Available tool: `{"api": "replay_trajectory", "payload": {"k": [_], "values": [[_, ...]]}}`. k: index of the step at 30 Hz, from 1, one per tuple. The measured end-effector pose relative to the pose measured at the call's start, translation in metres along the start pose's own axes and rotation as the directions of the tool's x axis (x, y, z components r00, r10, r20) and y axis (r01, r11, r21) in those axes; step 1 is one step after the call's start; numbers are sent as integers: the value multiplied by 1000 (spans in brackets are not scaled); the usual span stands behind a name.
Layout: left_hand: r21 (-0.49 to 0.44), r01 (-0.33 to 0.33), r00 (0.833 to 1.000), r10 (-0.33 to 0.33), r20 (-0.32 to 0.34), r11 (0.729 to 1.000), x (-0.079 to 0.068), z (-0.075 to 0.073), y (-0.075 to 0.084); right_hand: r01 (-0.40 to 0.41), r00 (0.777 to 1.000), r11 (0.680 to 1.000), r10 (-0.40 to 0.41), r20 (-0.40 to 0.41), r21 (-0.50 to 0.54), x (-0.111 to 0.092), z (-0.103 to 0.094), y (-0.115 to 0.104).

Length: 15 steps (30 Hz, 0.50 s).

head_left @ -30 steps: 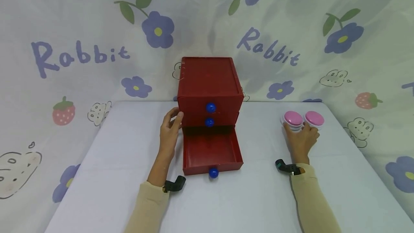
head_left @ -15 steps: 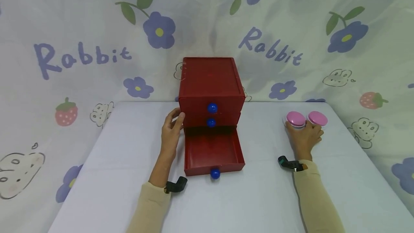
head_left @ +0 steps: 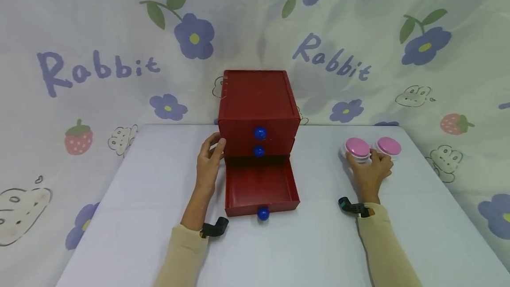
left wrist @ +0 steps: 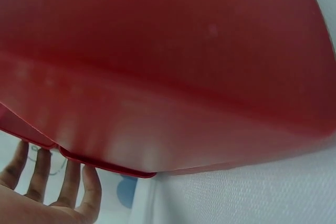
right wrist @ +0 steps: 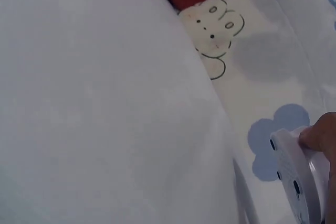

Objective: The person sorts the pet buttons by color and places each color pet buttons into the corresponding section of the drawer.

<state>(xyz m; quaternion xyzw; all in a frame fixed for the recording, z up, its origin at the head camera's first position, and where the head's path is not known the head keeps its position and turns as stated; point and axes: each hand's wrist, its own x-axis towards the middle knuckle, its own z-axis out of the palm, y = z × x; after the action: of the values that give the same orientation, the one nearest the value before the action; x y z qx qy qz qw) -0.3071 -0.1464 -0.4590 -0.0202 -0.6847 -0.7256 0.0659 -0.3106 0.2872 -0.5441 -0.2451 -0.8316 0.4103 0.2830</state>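
My right hand grips a push button with a pink top and a white round base, thumb and fingers on its sides. The right wrist view shows the white base tilted up, small dark feet on its underside facing the camera. A second pink push button stands just right of it, close to the fingers. My left hand rests against the left side of a red drawer cabinet, its fingers loosely extended along the edge. The cabinet's bottom drawer is pulled out.
Blue round knobs mark the drawers; the bottom knob juts toward the front. Two upper drawers are closed. A patterned cloth hangs behind the white table.
My right hand has shifted slightly left with the left push button, widening the gap to the other button. My left hand and the cabinet stay in place.
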Motion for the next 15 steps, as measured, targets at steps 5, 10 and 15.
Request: {"api": "replay_trajectory", "payload": {"k": [5,10,15], "values": [[-4,-1,1000,1,2,1000,0,0,0,40,998,997,-43,45,63,-22,1,-6],[-6,-6,1000,6,0,1000,1,-1,0,116,988,988,-125,96,99,-46,0,-16],[-12,-4,1000,5,8,1000,0,-1,1,165,979,981,-177,106,106,-63,2,-23]]}}
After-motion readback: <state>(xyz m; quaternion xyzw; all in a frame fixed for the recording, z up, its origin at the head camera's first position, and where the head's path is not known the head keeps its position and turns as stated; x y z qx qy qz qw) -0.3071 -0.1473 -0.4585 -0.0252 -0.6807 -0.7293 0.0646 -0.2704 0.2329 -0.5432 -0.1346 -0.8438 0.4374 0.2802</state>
